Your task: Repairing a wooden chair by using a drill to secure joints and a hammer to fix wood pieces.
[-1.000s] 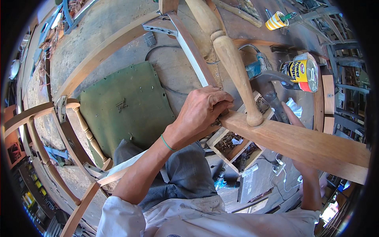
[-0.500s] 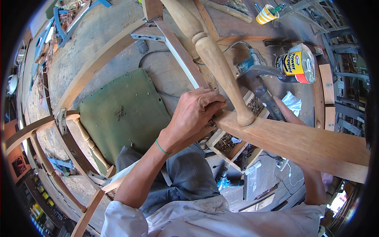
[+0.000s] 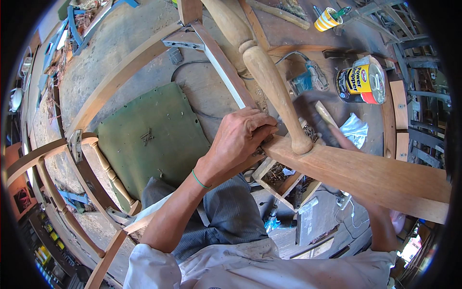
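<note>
My left hand (image 3: 240, 132) rests at the joint of a wooden chair frame (image 3: 356, 171), thumb and fingers pinched together. What sits between the fingertips is hidden. Beyond the thick rail, my right hand (image 3: 342, 138) grips a hammer (image 3: 308, 103); both are smeared by motion, and the rail covers part of the forearm. The hammer's dark head is a little to the right of my left hand, apart from it. A turned wooden spindle (image 3: 269, 77) meets the rail between the two hands.
Below the rail stands a divided wooden box (image 3: 274, 192) of nails or screws. A green seat panel (image 3: 149, 130) carries a small pile of fasteners. Toward the far right are a yellow-and-black can (image 3: 361, 82), a white cloth (image 3: 354, 129), a teal power tool (image 3: 310, 77) and a striped cup (image 3: 327, 20).
The hammer has swung left and downward, its head now blurred nearer the spindle's foot. My left hand keeps its pinch at the joint.
</note>
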Motion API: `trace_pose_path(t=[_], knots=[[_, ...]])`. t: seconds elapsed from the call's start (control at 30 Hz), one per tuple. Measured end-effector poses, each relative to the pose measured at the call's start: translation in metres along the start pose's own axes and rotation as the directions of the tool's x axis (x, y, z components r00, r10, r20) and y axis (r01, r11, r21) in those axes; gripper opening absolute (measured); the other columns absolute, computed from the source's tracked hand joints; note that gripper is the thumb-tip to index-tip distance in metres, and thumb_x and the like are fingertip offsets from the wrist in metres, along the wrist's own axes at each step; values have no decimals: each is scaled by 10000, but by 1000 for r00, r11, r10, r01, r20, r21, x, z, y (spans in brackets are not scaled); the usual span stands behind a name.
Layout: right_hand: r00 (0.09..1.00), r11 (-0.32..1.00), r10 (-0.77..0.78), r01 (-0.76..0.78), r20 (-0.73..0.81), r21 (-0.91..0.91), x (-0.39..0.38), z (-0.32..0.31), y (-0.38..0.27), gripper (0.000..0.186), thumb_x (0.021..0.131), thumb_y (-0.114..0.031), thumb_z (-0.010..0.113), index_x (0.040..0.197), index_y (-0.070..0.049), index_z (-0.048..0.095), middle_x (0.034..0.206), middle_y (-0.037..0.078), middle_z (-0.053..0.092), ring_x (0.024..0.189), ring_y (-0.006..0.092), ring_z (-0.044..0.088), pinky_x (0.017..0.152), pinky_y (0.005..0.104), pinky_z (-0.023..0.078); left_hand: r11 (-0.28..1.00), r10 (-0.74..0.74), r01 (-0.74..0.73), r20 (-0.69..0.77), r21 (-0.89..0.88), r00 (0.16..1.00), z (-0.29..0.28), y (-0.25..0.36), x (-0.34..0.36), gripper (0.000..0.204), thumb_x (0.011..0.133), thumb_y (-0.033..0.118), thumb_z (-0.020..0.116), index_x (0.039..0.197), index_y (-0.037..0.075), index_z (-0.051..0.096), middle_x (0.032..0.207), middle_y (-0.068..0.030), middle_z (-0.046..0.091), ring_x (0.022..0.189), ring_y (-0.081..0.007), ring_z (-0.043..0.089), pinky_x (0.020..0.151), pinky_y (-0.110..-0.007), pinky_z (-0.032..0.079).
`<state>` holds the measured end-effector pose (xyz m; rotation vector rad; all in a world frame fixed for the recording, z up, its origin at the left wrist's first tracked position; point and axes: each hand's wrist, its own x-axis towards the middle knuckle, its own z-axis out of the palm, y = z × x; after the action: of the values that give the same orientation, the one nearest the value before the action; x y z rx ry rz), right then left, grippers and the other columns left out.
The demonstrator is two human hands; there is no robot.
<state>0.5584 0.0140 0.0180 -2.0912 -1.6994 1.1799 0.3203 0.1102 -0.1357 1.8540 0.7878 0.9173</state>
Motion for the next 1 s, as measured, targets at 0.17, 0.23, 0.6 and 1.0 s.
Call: trace_pose_path(t=[0.17, 0.23, 0.6, 1.0], knots=[[987, 985, -161, 160, -24, -66, 0, 0, 3, 669, 937, -264, 616, 1512, -42, 355, 1256, 97, 616, 1019, 111, 592, 939, 293, 450, 999, -32, 29, 69, 44, 997, -2, 1, 1, 183, 832, 82, 696, 999, 11, 720, 948, -139, 706, 836, -310, 676, 768, -370, 553], [980, 982, 186, -183, -74, 39, 1, 1, -15, 673, 934, -249, 623, 1523, -76, 348, 1155, 80, 648, 971, 119, 604, 910, 299, 460, 997, -59, 55, 73, 48, 996, -6, 0, -2, 183, 830, 81, 699, 997, 10, 721, 949, -138, 708, 834, -308, 677, 768, -369, 553], [993, 994, 46, -57, -112, -97, 3, -3, -20, 643, 946, -195, 599, 1526, -83, 345, 860, 8, 614, 784, 70, 560, 757, 264, 457, 1000, -19, 19, -1, -24, 1000, -1, 1, 1, 114, 820, 92, 673, 868, -4, 709, 809, -150, 673, 753, -315, 652, 717, -398, 531], [975, 971, 198, -181, -104, 155, 5, -6, -25, 667, 950, -219, 579, 1536, -60, 304, 702, -64, 473, 686, 30, 478, 626, 224, 407, 999, -36, 36, 22, -23, 999, -3, 2, 2, 116, 807, 92, 671, 859, -2, 716, 810, -145, 683, 772, -307, 653, 730, -392, 533]])
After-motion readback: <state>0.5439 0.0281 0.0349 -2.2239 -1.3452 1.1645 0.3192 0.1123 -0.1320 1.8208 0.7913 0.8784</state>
